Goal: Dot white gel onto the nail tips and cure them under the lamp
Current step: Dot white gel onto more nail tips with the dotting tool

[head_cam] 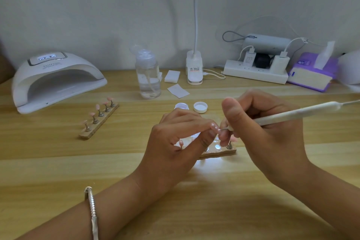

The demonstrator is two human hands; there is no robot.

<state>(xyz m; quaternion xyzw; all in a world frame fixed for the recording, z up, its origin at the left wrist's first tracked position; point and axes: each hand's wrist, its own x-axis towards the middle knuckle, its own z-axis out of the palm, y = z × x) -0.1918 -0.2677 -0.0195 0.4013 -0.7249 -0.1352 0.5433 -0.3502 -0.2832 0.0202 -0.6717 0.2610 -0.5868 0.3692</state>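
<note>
A silver bracelet point(91, 206) circles the left wrist at the bottom edge, low over the wooden table point(58, 171). Far left, a white curing lamp point(56, 80) sits with its mouth facing the table's middle and its display lit. Just in front of it lies a cardboard strip point(99, 121) with five pink nail tips on small stands, well apart from the hands. Behind stands a clear pump bottle point(148, 78), partly filled.

In the middle, the left hand point(175, 148) pinches a pink nail tip point(214, 127) between thumb and forefinger, the other fingers curled; white dots show on the tip. Beyond the knuckles sit a small open jar point(182, 105) and its white lid point(200, 107), side by side. Under both hands lies a second strip point(220, 152), mostly hidden, with a pink tip showing at each end.

The right hand point(268, 134) grips a white dotting pen point(292, 115), fingers wrapped round its lower end, and the metal point touches the held nail tip. At the back are white pads point(172, 76), a clip-on desk light point(194, 70), a power strip point(255, 73) with chargers plugged in, and a purple tissue box point(311, 74).
</note>
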